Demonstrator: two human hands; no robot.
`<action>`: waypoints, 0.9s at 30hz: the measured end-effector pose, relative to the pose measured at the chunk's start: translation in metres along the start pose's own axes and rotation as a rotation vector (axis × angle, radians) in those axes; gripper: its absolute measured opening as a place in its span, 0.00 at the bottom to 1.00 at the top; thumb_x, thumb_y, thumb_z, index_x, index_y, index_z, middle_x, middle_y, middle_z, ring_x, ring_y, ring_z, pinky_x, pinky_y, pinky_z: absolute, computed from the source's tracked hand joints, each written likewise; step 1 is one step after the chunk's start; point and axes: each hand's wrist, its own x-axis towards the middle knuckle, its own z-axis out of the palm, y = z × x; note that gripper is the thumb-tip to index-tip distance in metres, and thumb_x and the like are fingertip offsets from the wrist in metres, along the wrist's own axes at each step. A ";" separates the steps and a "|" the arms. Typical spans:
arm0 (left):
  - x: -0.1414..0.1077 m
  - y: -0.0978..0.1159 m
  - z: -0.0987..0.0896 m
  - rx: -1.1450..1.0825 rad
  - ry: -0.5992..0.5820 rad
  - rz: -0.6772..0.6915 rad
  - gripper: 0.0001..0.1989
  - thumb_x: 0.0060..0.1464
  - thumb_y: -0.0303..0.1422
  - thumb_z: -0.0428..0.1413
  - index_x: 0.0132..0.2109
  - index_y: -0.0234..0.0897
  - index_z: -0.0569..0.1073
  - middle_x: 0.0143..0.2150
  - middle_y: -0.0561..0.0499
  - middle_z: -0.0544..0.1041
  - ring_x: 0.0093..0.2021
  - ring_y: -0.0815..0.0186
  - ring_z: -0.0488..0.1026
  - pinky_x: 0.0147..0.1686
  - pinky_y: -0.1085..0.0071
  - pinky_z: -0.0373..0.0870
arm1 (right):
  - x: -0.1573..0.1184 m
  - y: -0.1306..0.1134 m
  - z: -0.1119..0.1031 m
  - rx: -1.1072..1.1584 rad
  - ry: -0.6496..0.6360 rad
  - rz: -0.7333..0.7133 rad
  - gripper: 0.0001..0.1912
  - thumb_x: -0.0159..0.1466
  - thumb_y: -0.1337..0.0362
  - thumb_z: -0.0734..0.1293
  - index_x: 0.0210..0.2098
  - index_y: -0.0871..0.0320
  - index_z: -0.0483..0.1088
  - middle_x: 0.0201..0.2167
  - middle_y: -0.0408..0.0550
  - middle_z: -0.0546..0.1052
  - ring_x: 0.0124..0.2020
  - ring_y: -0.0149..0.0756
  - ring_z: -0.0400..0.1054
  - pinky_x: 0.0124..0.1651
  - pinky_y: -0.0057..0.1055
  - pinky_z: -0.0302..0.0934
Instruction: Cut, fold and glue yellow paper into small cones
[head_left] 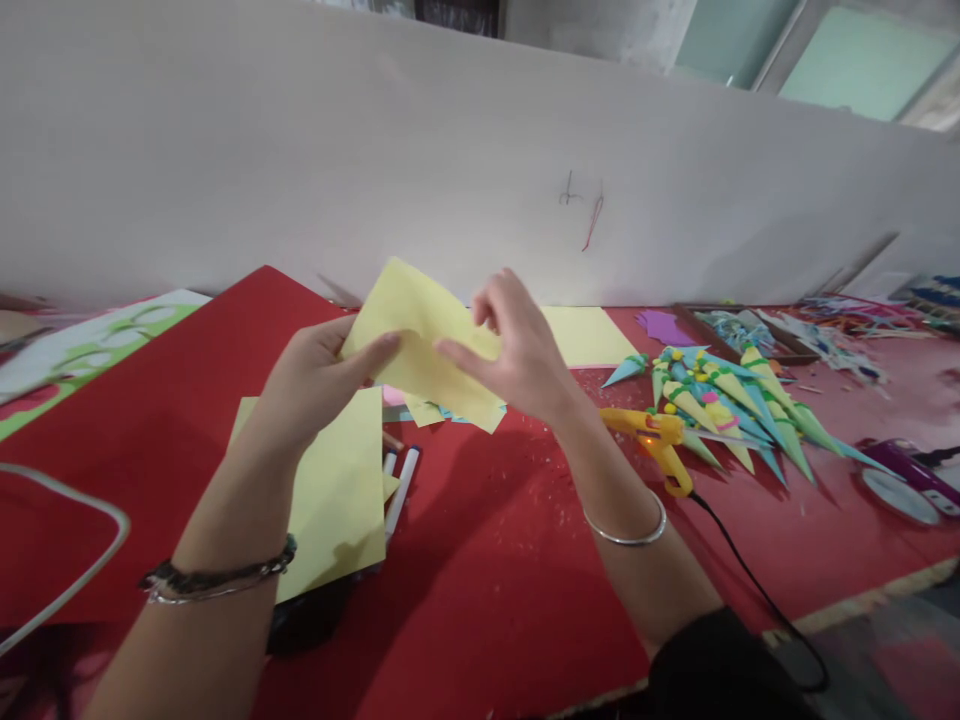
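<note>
Forearms (236, 510) (both braceleted) frame a yellow sheet (405, 305), left hand (315, 380) pinching it, right hand (521, 350) curled, hold unclear.

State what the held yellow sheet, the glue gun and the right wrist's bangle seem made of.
Yellow sheet: probably matte paper; it is thin, bends softly and shows no gloss.
Glue gun: likely smooth plastic, judging by its moulded yellow body.
Bangle: apparently polished metal, silvery with bright highlights.

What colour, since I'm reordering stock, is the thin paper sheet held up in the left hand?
The thin paper sheet is pale yellow, best seen in the head view.
</note>
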 end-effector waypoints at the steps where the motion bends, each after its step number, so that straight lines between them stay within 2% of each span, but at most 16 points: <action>1: -0.001 0.004 0.001 -0.013 -0.011 -0.058 0.14 0.51 0.41 0.53 0.31 0.34 0.73 0.19 0.55 0.70 0.17 0.74 0.65 0.15 0.78 0.58 | -0.001 -0.005 0.003 -0.019 -0.072 -0.037 0.13 0.58 0.57 0.65 0.32 0.57 0.57 0.36 0.48 0.62 0.39 0.37 0.57 0.43 0.36 0.56; 3: -0.002 0.013 0.003 -0.075 -0.036 -0.119 0.11 0.50 0.39 0.54 0.30 0.35 0.73 0.20 0.56 0.70 0.18 0.75 0.65 0.16 0.79 0.59 | -0.002 -0.011 0.007 -0.024 -0.184 -0.095 0.17 0.56 0.53 0.66 0.32 0.56 0.56 0.38 0.48 0.61 0.41 0.39 0.57 0.44 0.38 0.55; 5: -0.004 0.020 0.006 -0.144 -0.042 -0.094 0.09 0.49 0.37 0.54 0.30 0.35 0.72 0.23 0.56 0.72 0.21 0.75 0.66 0.18 0.80 0.61 | -0.003 -0.015 0.009 0.046 -0.247 -0.123 0.19 0.55 0.52 0.67 0.33 0.56 0.55 0.39 0.47 0.60 0.40 0.38 0.57 0.42 0.37 0.56; 9: -0.005 0.022 0.009 -0.231 -0.069 -0.023 0.09 0.48 0.36 0.54 0.32 0.35 0.73 0.27 0.53 0.73 0.26 0.72 0.68 0.19 0.81 0.64 | -0.003 -0.015 0.009 0.250 -0.337 -0.124 0.19 0.55 0.53 0.66 0.29 0.55 0.51 0.34 0.43 0.59 0.33 0.30 0.56 0.33 0.29 0.57; 13: -0.005 0.017 0.009 -0.308 -0.134 0.035 0.19 0.45 0.46 0.56 0.38 0.34 0.72 0.27 0.52 0.72 0.22 0.71 0.67 0.15 0.79 0.64 | -0.004 -0.017 0.007 0.338 -0.334 -0.091 0.21 0.55 0.52 0.66 0.27 0.54 0.49 0.30 0.41 0.58 0.29 0.29 0.54 0.29 0.27 0.54; 16: -0.005 0.014 0.008 -0.442 -0.264 0.105 0.28 0.39 0.53 0.58 0.42 0.35 0.69 0.24 0.54 0.70 0.17 0.72 0.66 0.13 0.77 0.64 | -0.004 -0.019 0.006 0.342 -0.315 -0.050 0.22 0.53 0.52 0.67 0.27 0.54 0.48 0.29 0.40 0.58 0.28 0.28 0.53 0.28 0.27 0.52; 18: -0.005 0.013 0.009 -0.490 -0.309 0.151 0.26 0.40 0.52 0.58 0.40 0.37 0.68 0.23 0.56 0.69 0.17 0.72 0.66 0.13 0.77 0.64 | -0.004 -0.020 0.004 0.359 -0.328 -0.039 0.22 0.53 0.52 0.68 0.27 0.55 0.49 0.29 0.40 0.58 0.28 0.27 0.53 0.27 0.26 0.52; 21: -0.004 0.011 0.009 -0.499 -0.291 0.197 0.22 0.42 0.50 0.58 0.37 0.38 0.67 0.21 0.58 0.68 0.17 0.73 0.66 0.14 0.78 0.63 | -0.004 -0.020 0.001 0.400 -0.354 -0.046 0.21 0.53 0.53 0.67 0.28 0.55 0.50 0.29 0.40 0.59 0.29 0.27 0.55 0.28 0.26 0.54; 27: -0.004 0.008 0.009 -0.514 -0.287 0.257 0.21 0.43 0.49 0.58 0.37 0.38 0.67 0.20 0.58 0.69 0.16 0.73 0.65 0.15 0.77 0.63 | -0.003 -0.018 -0.003 0.552 -0.428 -0.068 0.19 0.55 0.55 0.67 0.28 0.55 0.50 0.29 0.40 0.60 0.30 0.27 0.57 0.30 0.27 0.58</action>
